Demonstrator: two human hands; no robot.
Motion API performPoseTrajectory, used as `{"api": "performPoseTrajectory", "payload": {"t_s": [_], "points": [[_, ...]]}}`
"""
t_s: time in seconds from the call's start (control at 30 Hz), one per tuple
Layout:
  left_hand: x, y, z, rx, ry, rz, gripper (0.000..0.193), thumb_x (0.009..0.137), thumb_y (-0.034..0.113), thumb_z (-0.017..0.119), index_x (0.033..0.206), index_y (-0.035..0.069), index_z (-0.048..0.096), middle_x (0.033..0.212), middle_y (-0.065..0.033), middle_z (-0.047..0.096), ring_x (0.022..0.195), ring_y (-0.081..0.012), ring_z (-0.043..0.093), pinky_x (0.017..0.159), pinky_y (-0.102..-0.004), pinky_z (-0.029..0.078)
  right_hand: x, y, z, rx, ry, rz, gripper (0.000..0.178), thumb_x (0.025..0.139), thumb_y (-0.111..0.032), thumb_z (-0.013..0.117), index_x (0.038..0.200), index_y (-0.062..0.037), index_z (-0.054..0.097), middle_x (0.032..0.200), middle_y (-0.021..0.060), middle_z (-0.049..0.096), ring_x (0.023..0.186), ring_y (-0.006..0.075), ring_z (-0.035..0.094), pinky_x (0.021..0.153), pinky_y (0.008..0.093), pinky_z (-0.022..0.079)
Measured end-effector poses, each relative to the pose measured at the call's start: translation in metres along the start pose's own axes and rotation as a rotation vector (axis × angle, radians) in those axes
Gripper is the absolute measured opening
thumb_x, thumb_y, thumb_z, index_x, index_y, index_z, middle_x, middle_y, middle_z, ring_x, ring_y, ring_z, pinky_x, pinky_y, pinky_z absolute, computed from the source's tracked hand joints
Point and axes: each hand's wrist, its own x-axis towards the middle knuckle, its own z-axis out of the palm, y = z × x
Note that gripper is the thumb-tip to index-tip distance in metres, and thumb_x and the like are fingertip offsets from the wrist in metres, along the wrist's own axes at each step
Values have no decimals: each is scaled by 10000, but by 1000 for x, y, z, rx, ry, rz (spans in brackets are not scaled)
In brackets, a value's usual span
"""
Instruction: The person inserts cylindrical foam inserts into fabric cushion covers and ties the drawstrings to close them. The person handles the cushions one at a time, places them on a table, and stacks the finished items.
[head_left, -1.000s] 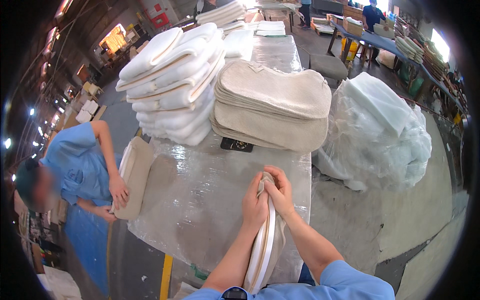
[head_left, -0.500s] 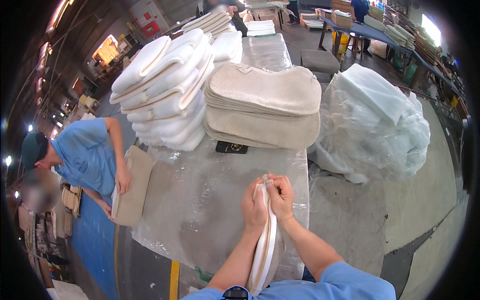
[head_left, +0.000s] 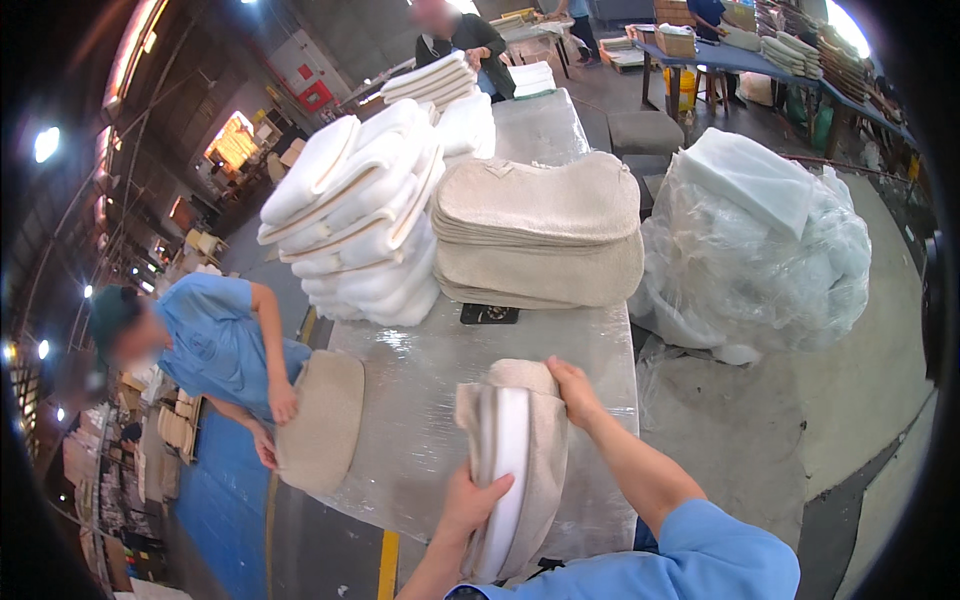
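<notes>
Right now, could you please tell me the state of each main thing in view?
Held beige cover, open along one side
White padding, partly exposed inside it
Left hand, gripping the cover's near left side
Right hand, gripping its far end
Beige covers, stacked
White pads, folded, piled
Bundle, wrapped in clear plastic
Table, plastic-covered

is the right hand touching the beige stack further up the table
Apart. The head view shows a bare strip of shiny tabletop between the right hand and the beige stack.
</notes>
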Motion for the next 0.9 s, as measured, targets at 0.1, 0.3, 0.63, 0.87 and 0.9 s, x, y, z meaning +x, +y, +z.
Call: {"api": "performPoseTrajectory", "payload": {"t_s": [0.1,0.3,0.63,0.87,0.9], "points": [[-30,-5,-37,-222,79,52,588,799,45,810,1337,-32,586,1197,-142,710,1057,-241,695,948,-369,547,-44,-52,32,241,-335,-83,465,1004,-414,667,1228,-7,673,1151,62,711,1135,138,624,961,313,499],[-31,15,-68,-402,64,379,571,884,9,699,1425,-16,518,1332,-113,645,1249,-246,605,1072,-370,466,-128,-117,78,-208,-441,-486,598,833,-359,855,1264,-1,647,1149,72,713,1087,160,641,935,323,499],[-29,39,-36,-761,112,620,713,1065,599,410,1533,61,408,1523,-124,478,1417,-258,435,1199,-424,294,-208,-41,86,-664,-295,-926,593,695,-21,880,1209,-19,582,1290,156,623,1206,273,613,1012,377,486],[-9,50,-28,-756,162,577,551,1097,515,405,1399,72,533,1363,-113,568,1264,-217,508,1115,-385,372,-208,-34,85,-646,-279,-850,629,728,-44,850,1278,-34,543,1368,143,554,1263,251,550,1080,382,427],[-6,55,-24,-740,166,581,519,1101,500,400,1356,74,553,1333,-110,581,1230,-209,520,1099,-381,385,-206,-35,84,-659,-261,-856,642,726,-43,849,1289,-33,540,1374,144,549,1274,254,543,1086,382,422]]}}
